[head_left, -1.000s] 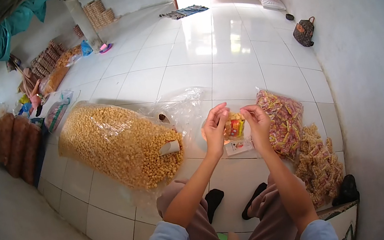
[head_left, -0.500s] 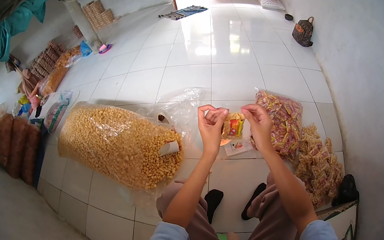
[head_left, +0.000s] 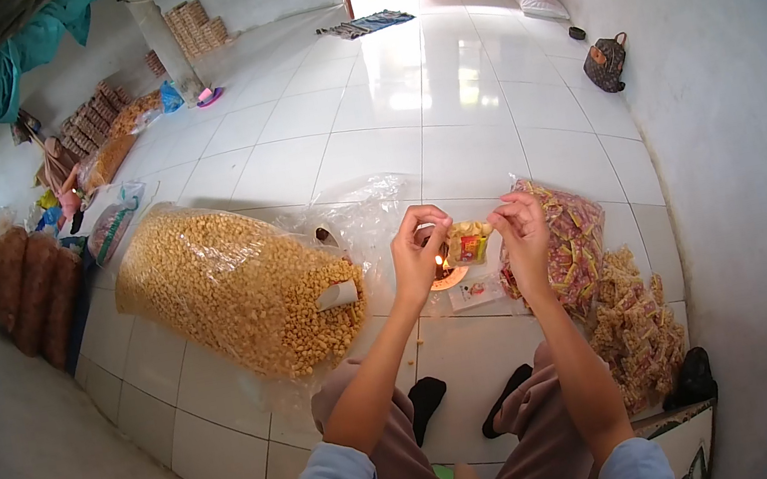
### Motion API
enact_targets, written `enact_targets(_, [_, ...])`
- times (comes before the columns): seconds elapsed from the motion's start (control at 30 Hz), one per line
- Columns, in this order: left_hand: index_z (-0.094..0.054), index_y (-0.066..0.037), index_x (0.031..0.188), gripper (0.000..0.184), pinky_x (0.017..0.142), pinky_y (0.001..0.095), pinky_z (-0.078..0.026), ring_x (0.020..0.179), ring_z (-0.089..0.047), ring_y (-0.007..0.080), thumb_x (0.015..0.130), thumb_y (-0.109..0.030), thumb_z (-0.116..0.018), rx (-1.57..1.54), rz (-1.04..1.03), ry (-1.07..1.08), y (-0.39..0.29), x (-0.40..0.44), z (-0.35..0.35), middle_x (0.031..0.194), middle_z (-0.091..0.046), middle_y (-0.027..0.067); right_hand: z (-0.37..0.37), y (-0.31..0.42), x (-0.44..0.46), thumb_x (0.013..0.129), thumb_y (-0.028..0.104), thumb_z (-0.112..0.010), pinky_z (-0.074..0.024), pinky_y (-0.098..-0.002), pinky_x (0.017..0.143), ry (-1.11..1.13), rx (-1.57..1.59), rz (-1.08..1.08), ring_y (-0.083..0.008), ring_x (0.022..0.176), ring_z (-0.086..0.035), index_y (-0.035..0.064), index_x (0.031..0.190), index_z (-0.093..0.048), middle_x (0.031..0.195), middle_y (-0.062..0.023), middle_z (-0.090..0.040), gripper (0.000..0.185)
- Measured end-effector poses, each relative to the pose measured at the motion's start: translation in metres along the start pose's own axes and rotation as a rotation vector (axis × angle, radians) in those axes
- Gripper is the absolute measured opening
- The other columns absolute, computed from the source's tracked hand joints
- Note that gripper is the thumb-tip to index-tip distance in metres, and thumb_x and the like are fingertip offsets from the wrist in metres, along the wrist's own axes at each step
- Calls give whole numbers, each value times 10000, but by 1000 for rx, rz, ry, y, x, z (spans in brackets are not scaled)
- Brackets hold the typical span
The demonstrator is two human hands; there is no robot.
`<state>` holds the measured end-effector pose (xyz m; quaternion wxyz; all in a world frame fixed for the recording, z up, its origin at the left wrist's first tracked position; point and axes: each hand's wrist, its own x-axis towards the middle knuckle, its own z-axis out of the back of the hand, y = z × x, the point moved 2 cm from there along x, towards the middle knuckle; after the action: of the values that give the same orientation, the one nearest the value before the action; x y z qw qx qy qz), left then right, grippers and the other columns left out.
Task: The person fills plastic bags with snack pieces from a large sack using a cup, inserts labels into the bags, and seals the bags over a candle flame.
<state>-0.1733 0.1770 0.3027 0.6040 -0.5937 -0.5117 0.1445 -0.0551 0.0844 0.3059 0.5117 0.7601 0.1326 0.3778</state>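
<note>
The small packet (head_left: 469,245) is held up between the two hands, in front of the person and over the tiled floor (head_left: 472,149). It is clear plastic, slightly puckered and shiny, with pale golden pieces showing through at its top edge and down its left side. A red and yellow printed sachet (head_left: 471,248) shows through its front — the print is too small to read.

The left hand (head_left: 418,249) has its thumb and forefinger pinched together at the packet's upper left corner, the other fingers curled. The right hand (head_left: 523,224) pinches the upper right corner between thumb and fingertips, the remaining fingers bent loosely above. The packet's top edge runs between the two pinches, and its body hangs below.

Just right of the left hand's thumb, a small flame (head_left: 439,260) burns above a round, orange-lit dish (head_left: 450,278), close by the packet's lower left side. Below the packet lies a white printed card or box (head_left: 476,293); I cannot tell which. Left of the left hand is a big clear bag of golden pieces (head_left: 208,284), with a white scoop or cup (head_left: 337,295) in its mouth. Beyond the right hand sits a bag of pink and yellow sachets (head_left: 572,243) — a heap of filled packets (head_left: 635,334) lies nearer the person.
</note>
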Motion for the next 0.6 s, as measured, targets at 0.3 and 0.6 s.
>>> enact_targets(0.3, [-612,-12,818,68,590,221,-453,665,-545,86,757,-39,-624,295,-74,37,-10,4,9,802,-599,53,1,-1,-1,765,15,-610,-445,-231,682,-6,-140,79,-114,713,-558,-7,845,-592,790,-49,-599,85])
enact_targets(0.6, [-651,-47,811,93,599,283,-451,653,-541,181,719,-55,-642,633,-217,98,-24,5,12,716,-598,63,-3,17,-7,715,39,-643,-437,-274,619,-18,-557,294,-175,678,-552,24,814,-637,753,-62,-573,101])
